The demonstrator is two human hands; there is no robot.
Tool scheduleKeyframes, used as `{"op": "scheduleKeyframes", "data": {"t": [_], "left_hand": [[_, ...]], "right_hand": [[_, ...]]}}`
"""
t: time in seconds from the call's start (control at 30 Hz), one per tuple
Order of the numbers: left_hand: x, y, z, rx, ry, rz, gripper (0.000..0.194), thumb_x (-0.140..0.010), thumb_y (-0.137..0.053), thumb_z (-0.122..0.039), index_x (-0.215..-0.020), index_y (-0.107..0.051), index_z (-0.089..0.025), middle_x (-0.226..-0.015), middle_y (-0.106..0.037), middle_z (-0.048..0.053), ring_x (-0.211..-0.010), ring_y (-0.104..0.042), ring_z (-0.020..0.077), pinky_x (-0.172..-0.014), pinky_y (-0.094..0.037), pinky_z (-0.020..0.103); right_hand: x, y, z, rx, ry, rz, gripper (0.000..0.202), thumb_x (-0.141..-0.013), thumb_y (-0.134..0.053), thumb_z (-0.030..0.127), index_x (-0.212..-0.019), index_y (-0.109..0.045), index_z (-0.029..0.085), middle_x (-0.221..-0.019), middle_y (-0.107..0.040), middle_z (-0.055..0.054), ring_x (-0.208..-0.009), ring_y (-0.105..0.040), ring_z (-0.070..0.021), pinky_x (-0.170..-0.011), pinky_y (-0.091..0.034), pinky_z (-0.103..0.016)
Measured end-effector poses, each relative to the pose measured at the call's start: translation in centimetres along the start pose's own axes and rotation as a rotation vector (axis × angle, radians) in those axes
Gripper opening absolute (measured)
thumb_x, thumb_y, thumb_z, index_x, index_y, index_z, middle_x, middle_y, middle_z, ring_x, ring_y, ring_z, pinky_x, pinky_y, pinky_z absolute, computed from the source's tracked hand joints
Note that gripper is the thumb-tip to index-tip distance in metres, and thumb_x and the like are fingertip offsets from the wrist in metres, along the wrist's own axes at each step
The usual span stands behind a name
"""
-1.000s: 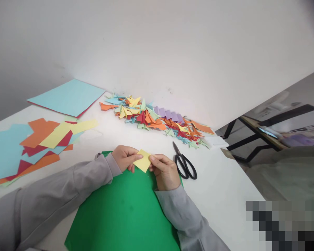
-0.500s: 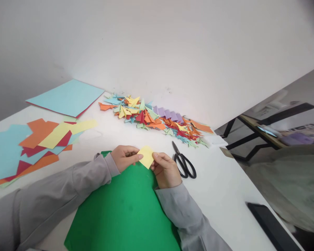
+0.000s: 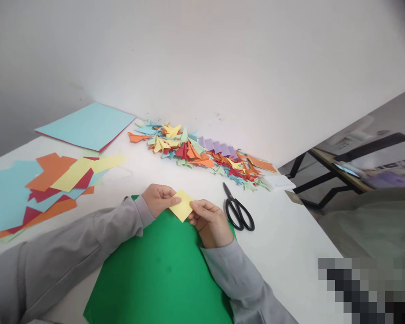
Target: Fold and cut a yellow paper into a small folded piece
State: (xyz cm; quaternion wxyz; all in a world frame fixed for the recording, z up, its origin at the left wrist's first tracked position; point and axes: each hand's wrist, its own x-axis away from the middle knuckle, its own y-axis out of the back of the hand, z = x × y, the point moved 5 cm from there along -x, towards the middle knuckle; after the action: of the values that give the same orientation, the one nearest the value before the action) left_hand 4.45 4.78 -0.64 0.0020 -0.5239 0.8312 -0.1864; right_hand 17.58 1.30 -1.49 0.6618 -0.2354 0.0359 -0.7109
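Between my two hands, above the green sheet [image 3: 165, 270], is a small square of yellow paper [image 3: 182, 207] turned corner-down. My left hand [image 3: 159, 200] pinches its left corner between thumb and fingers. The right corner is gripped by my right hand [image 3: 209, 219], thumb on top and the other fingers curled beneath. Just right of that hand lie black-handled scissors [image 3: 239, 211], closed, blades pointing to the back of the table.
Along the wall runs a heap of small folded paper pieces [image 3: 189, 150] in many colours. Coloured paper scraps [image 3: 54, 189] overlap at the left, with large blue sheets [image 3: 91, 123] behind. A pixelated patch covers the lower right corner of the white table [image 3: 283, 252].
Both hands have shifted slightly left with the yellow paper, which both still hold. The scissors and the other papers have stayed in place.
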Motion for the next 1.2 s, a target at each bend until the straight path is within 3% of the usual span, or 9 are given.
{"op": "scheduleKeyframes", "data": {"t": [0.17, 0.27, 0.37, 0.53, 0.63, 0.83, 0.93, 1.1, 1.2], "left_hand": [[0.5, -0.5, -0.1, -0.178, -0.041, 0.091, 0.022, -0.059, -0.066, -0.030, -0.063, -0.060, -0.009, -0.046, -0.056, -0.002, -0.040, -0.045, 0.0056, -0.040, -0.031, 0.019], [1.0, -1.4, -0.2, -0.383, -0.149, 0.226, 0.021, -0.064, -0.060, -0.027, -0.052, -0.053, -0.011, -0.036, -0.033, -0.009, -0.036, -0.023, 0.0017, -0.038, -0.014, 0.019], [1.4, -1.9, -0.1, -0.467, -0.177, 0.328, 0.030, -0.065, -0.058, -0.026, -0.044, -0.040, -0.014, -0.038, -0.022, -0.009, -0.038, -0.017, 0.0021, -0.039, -0.011, 0.021], [1.5, -2.1, 0.1, -0.448, -0.124, 0.427, 0.028, -0.066, -0.058, -0.032, -0.049, -0.044, -0.014, -0.039, -0.022, -0.010, -0.039, -0.017, 0.0031, -0.040, -0.011, 0.022], [1.4, -2.1, 0.0, -0.421, -0.154, 0.426, 0.027, -0.070, -0.052, -0.034, -0.055, -0.049, -0.012, -0.043, -0.026, -0.008, -0.043, -0.021, 0.0042, -0.042, -0.015, 0.022], [1.5, -2.1, -0.6, -0.491, -0.205, 0.399, 0.033, -0.070, -0.049, -0.027, -0.043, -0.036, -0.014, -0.044, -0.019, -0.007, -0.045, -0.017, 0.0043, -0.045, -0.013, 0.024], [1.6, -2.1, -0.9, -0.477, -0.206, 0.350, 0.031, -0.068, -0.050, -0.026, -0.043, -0.037, -0.014, -0.043, -0.019, -0.007, -0.044, -0.018, 0.0043, -0.044, -0.014, 0.024], [1.7, -2.2, -0.8, -0.431, -0.186, 0.267, 0.029, -0.067, -0.049, -0.026, -0.042, -0.043, -0.013, -0.039, -0.029, -0.006, -0.040, -0.028, 0.0045, -0.041, -0.020, 0.021], [1.7, -2.2, -0.6, -0.378, -0.085, 0.266, 0.024, -0.066, -0.047, -0.026, -0.045, -0.048, -0.014, -0.036, -0.041, -0.004, -0.036, -0.038, 0.0068, -0.038, -0.027, 0.020]], "right_hand": [[0.7, -0.9, 0.6, 0.130, 0.055, 0.127, 0.031, -0.061, -0.066, 0.046, -0.069, -0.060, 0.017, -0.055, -0.057, 0.002, -0.045, -0.048, -0.0089, -0.039, -0.036, -0.019], [1.5, -1.5, 1.3, 0.435, 0.240, 0.123, 0.031, -0.068, -0.061, 0.045, -0.060, -0.052, 0.017, -0.045, -0.042, 0.006, -0.041, -0.034, -0.0059, -0.038, -0.026, -0.019], [2.1, -2.2, 1.5, 0.672, 0.372, 0.178, 0.034, -0.074, -0.055, 0.044, -0.054, -0.047, 0.017, -0.044, -0.035, 0.007, -0.043, -0.029, -0.0061, -0.041, -0.022, -0.020], [1.6, -2.0, 0.7, 0.570, 0.286, 0.259, 0.036, -0.075, -0.052, 0.045, -0.055, -0.041, 0.018, -0.046, -0.035, 0.007, -0.043, -0.028, -0.0064, -0.041, -0.022, -0.021], [1.3, -1.8, 0.3, 0.468, 0.228, 0.266, 0.036, -0.073, -0.054, 0.046, -0.055, -0.040, 0.018, -0.045, -0.035, 0.007, -0.041, -0.028, -0.0059, -0.040, -0.021, -0.020], [1.2, -2.0, 0.0, 0.420, 0.211, 0.272, 0.036, -0.073, -0.056, 0.046, -0.055, -0.041, 0.018, -0.045, -0.033, 0.008, -0.041, -0.026, -0.0053, -0.039, -0.020, -0.020], [1.3, -2.2, 0.2, 0.427, 0.222, 0.266, 0.036, -0.073, -0.056, 0.046, -0.056, -0.042, 0.018, -0.044, -0.034, 0.008, -0.040, -0.026, -0.0052, -0.039, -0.020, -0.020], [1.5, -2.3, 0.7, 0.427, 0.222, 0.234, 0.036, -0.071, -0.057, 0.048, -0.056, -0.043, 0.018, -0.043, -0.037, 0.007, -0.038, -0.030, -0.0056, -0.038, -0.022, -0.020], [1.5, -2.1, 0.7, 0.396, 0.179, 0.227, 0.036, -0.070, -0.058, 0.049, -0.056, -0.043, 0.019, -0.042, -0.042, 0.006, -0.037, -0.035, -0.0066, -0.037, -0.025, -0.020]]}}
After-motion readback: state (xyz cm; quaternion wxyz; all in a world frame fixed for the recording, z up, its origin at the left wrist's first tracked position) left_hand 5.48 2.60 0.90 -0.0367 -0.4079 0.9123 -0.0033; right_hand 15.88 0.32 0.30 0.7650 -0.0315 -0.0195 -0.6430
